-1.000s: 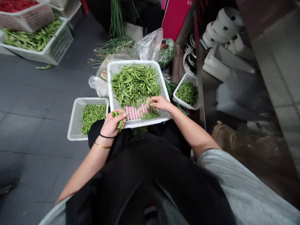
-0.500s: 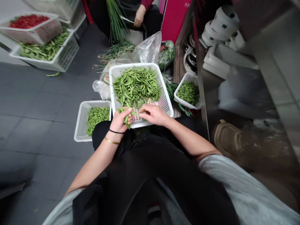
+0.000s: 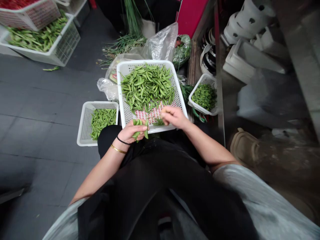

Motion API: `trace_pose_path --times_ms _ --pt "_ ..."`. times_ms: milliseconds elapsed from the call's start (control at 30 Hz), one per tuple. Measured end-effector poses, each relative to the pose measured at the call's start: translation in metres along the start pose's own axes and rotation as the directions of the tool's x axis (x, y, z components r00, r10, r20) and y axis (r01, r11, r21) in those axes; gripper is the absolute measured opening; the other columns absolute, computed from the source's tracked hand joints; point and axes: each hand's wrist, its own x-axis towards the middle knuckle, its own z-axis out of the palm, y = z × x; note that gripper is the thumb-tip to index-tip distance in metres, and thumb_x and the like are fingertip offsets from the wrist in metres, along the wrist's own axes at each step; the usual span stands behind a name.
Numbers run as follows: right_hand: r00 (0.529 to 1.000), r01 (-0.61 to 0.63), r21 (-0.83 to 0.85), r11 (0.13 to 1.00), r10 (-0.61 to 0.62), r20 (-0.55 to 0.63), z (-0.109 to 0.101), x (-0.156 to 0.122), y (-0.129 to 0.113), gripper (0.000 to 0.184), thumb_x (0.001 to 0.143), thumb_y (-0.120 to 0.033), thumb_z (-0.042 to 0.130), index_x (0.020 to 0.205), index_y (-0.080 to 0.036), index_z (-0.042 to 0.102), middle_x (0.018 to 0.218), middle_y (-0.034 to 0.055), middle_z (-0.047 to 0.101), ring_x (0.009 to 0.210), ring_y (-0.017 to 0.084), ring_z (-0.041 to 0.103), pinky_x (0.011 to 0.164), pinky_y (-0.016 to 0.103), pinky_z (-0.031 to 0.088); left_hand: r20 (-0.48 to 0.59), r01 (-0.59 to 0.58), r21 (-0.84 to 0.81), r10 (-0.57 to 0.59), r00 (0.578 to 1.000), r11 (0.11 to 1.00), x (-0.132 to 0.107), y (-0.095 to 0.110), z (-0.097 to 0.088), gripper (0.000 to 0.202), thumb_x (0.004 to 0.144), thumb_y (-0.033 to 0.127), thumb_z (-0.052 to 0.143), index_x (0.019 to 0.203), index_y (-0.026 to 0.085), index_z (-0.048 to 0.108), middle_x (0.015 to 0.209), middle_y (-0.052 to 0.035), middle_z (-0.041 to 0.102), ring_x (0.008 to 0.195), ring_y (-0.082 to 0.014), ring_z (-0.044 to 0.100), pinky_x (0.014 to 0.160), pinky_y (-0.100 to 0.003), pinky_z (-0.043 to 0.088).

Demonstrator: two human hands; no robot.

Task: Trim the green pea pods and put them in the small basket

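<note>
In our left hand (image 3: 135,131) we hold a few green pods (image 3: 136,122), the grip closed around them, one pod upright at the fingertips. Our right hand (image 3: 173,116) hovers over the near right corner of the white basket (image 3: 183,100), fingers curled; we cannot tell how tight that grip is or whether it has hold of anything. Beyond our hands, we see the heaped pods (image 3: 147,86) filling the basket's far part.
</note>
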Motion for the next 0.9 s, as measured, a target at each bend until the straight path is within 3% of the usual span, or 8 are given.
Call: trace_pose_path --times_ms 133,233,367,433,533,633,767,900 --pt "0.983 -0.063 -0.169 0.984 0.032 -0.18 -0.022 -0.001 -0.004 0.03 0.093 -0.042 0.039 0.1 -0.017 0.053 0.08 0.0033 0.058 0.066 0.012 0.055 0.062 0.025 0.044 0.048 0.047 -0.002 -0.047 0.998 0.999 -0.002 0.0 -0.003 0.026 0.057 0.028 0.078 0.064 0.011 0.059 0.04 0.0047 0.041 0.029 -0.0048 0.035 0.028 -0.015 0.023" --pt "0.986 0.159 -0.468 0.869 -0.164 0.03 -0.01 -0.001 -0.021 0.037 0.09 -0.043 0.048 0.116 -0.018 0.053 0.111 0.0104 0.056 0.093 0.02 0.055 0.075 0.029 0.044 0.102 0.057 0.048 -0.061 0.993 0.997 0.0 0.001 -0.002 0.026 0.058 0.032 0.077 0.064 0.011 0.062 0.037 0.0044 0.039 0.028 -0.0057 0.034 0.028 -0.016 0.022" --pt "0.934 0.335 -0.601 0.725 -0.172 0.314 0.008 0.005 -0.031 0.028 0.095 -0.029 0.039 0.09 -0.016 0.063 0.087 0.0087 0.061 0.081 0.017 0.055 0.069 0.027 0.039 0.082 0.017 0.249 -0.039 0.996 0.968 -0.002 0.006 0.005 0.029 0.063 0.04 0.073 0.066 0.013 0.062 0.039 0.0017 0.046 0.028 -0.0069 0.034 0.029 -0.019 0.024" --pt "0.9 0.365 -0.541 0.758 -0.139 0.413 0.005 0.008 -0.03 0.028 0.094 -0.029 0.042 0.079 -0.015 0.062 0.074 0.0056 0.06 0.069 0.014 0.052 0.063 0.025 0.037 0.017 -0.074 0.515 0.076 0.997 0.854 -0.007 0.012 0.013 0.026 0.065 0.038 0.073 0.067 0.014 0.063 0.044 0.0005 0.051 0.033 -0.0078 0.04 0.034 -0.02 0.029" --pt "0.842 0.319 -0.276 0.907 -0.138 0.521 -0.006 0.009 -0.028 0.031 0.091 -0.035 0.049 0.068 -0.016 0.058 0.06 -0.0006 0.057 0.056 0.009 0.049 0.058 0.021 0.035 0.11 -0.257 0.822 0.302 0.947 0.509 -0.017 0.019 0.026 0.015 0.062 0.028 0.074 0.065 0.017 0.064 0.053 -0.0002 0.057 0.047 -0.0094 0.048 0.048 -0.021 0.038" --pt "0.89 0.091 0.081 0.992 -0.118 0.441 -0.003 0.007 -0.029 0.036 0.091 -0.038 0.048 0.063 -0.016 0.054 0.053 -0.0032 0.056 0.05 0.007 0.052 0.056 0.019 0.04 0.184 -0.375 0.854 0.465 0.866 0.36 -0.026 0.02 0.036 0.009 0.066 0.025 0.069 0.064 0.018 0.064 0.058 -0.0011 0.059 0.053 -0.0103 0.049 0.055 -0.023 0.039" --pt "0.994 -0.068 0.489 0.87 0.017 0.108 0.034 0.009 -0.026 0.037 0.088 -0.048 0.049 0.069 -0.016 0.052 0.052 -0.0034 0.057 0.048 0.008 0.054 0.052 0.02 0.045 -0.055 -0.363 0.79 0.647 0.76 0.494 -0.023 0.011 0.037 0.014 0.068 0.03 0.069 0.067 0.018 0.063 0.059 -0.0011 0.057 0.05 -0.0103 0.045 0.051 -0.024 0.037" --pt "0.99 -0.051 0.582 0.812 0.119 -0.079 0.052 0.015 -0.017 0.037 0.087 -0.052 0.048 0.077 -0.016 0.054 0.051 -0.0045 0.054 0.048 0.009 0.055 0.05 0.021 0.046 -0.387 -0.472 0.48 0.662 0.642 0.739 -0.009 0.009 0.028 0.023 0.07 0.04 0.066 0.066 0.02 0.056 0.049 0.0028 0.048 0.04 -0.0087 0.039 0.041 -0.023 0.033"
